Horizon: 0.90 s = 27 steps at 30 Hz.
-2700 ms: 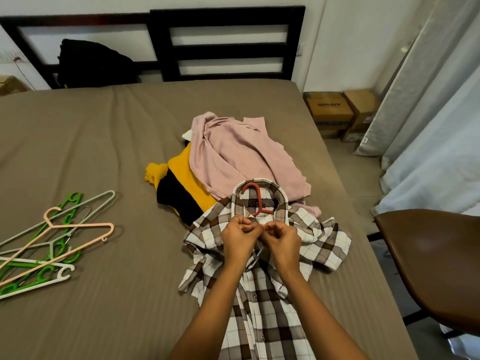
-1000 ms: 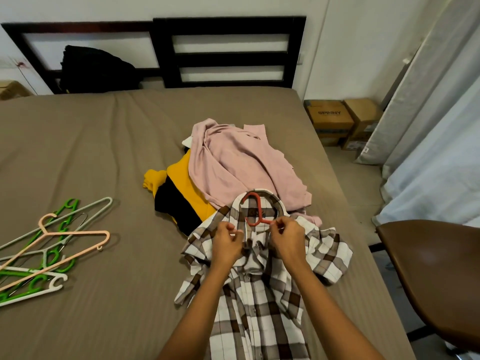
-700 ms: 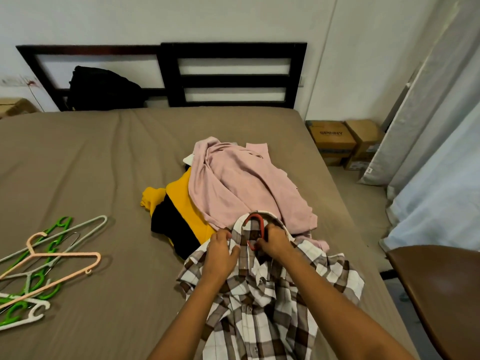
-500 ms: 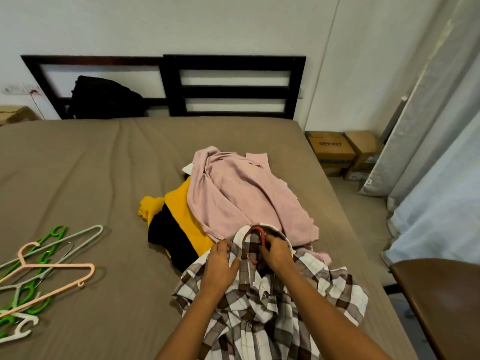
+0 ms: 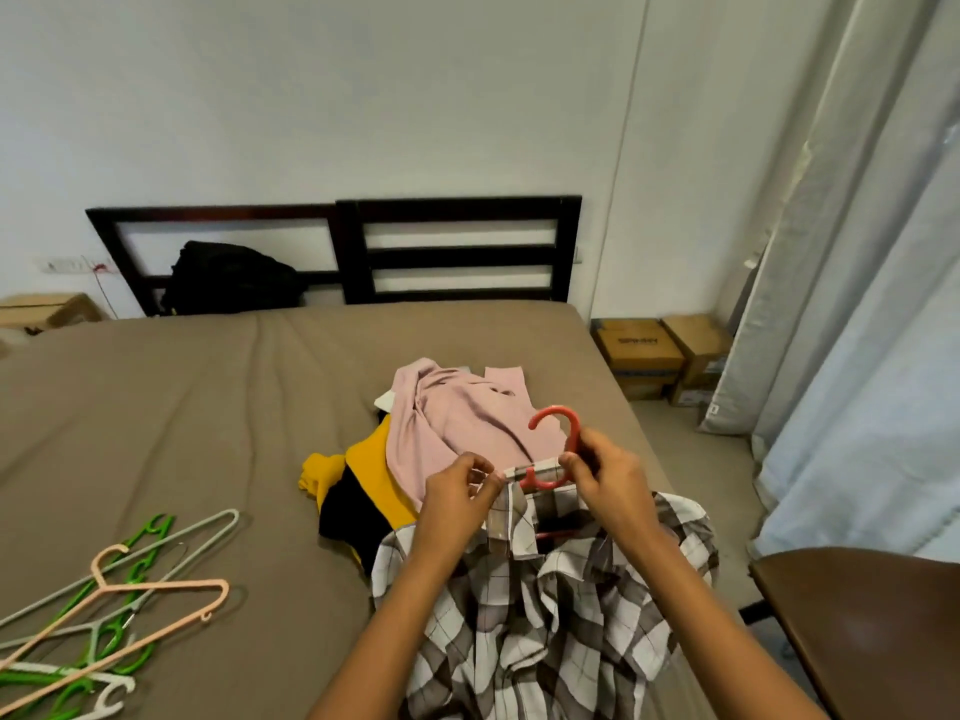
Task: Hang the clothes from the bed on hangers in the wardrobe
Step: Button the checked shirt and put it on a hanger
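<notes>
Scene: A person stands at the foot of a bed (image 5: 182, 407) covered in a brown sheet, both arms reaching forward over a heap of clothes.
Left hand: The left hand (image 5: 457, 498) pinches the collar edge of a plaid shirt (image 5: 524, 615) between thumb and fingers, holding it off the mattress.
Right hand: The right hand (image 5: 608, 478) curls around the neck of a red hanger (image 5: 571, 420), fingers closed on it just below the hook.
Hanger: The hook rises above the collar; the rest of the hanger sits inside the shirt, only a short red strip showing at the open neck.
Shirt: Brown-and-white check, gathered at the collar between the two hands, its body draping down towards the camera over the near edge of the bed.
Other clothes: A pink garment (image 5: 462, 423) lies on top of a yellow garment (image 5: 369, 459) and a black garment (image 5: 353, 517), just beyond the shirt.
Spare hangers: A loose pile of hangers (image 5: 104, 605), green, peach, grey and white, lies on the sheet well to the left.
Background: A dark headboard (image 5: 447, 252) with a black bag (image 5: 228, 278) against it; cardboard boxes (image 5: 644, 350) on the floor at right; pale curtains (image 5: 857, 304); a brown chair (image 5: 872, 615) at lower right.
</notes>
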Available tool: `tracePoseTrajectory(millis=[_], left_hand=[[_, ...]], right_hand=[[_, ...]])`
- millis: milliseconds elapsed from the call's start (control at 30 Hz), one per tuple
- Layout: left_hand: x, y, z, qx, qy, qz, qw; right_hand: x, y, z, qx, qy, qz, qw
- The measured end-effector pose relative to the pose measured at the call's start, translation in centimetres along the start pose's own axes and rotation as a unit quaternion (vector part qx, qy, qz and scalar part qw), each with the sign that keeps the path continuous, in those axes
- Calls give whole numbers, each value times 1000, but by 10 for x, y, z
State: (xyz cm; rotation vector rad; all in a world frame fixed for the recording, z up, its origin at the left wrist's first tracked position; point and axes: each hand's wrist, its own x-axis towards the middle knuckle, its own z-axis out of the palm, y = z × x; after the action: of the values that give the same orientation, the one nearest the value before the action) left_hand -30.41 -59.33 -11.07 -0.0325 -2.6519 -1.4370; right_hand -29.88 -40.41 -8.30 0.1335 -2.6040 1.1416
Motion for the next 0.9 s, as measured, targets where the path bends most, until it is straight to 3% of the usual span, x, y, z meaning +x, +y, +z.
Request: tracePoseTrajectory(millis=[100, 167, 267, 333, 400, 500, 567, 633, 700, 767, 900], left_hand=[[5, 57, -43, -75, -33, -85, 993], [5, 97, -71, -111, -45, -73, 990], [-6, 158, -112, -16, 38, 64, 997], [-19, 193, -135, 64, 89, 191, 976], [-32, 221, -154, 122, 85, 266, 952], [-48, 251, -185, 127, 21, 239, 962], [-51, 261, -208, 119, 53, 242, 962], [-54, 269, -230, 212, 64, 273, 936], [-59, 274, -244, 249, -10, 265, 932], [-66, 278, -251, 204, -63, 237, 948], [-74, 289, -256, 202, 19, 238, 950]], right_hand=[[10, -48, -37, -6, -16, -8, 1000], [14, -81, -59, -31, -26, -18, 999], [15, -128, -90, -63, -7, -28, 998], [16, -160, -116, -75, 38, -37, 996], [19, -193, -148, -66, 87, -46, 993], [19, -237, -191, -21, 110, -71, 991], [14, -260, -207, 13, 90, -96, 991], [7, -278, -218, 42, 80, -115, 989], [2, -294, -225, 52, 82, -131, 987], [-1, -308, -229, 54, 89, -141, 985], [-2, -324, -236, 75, 128, -175, 973]])
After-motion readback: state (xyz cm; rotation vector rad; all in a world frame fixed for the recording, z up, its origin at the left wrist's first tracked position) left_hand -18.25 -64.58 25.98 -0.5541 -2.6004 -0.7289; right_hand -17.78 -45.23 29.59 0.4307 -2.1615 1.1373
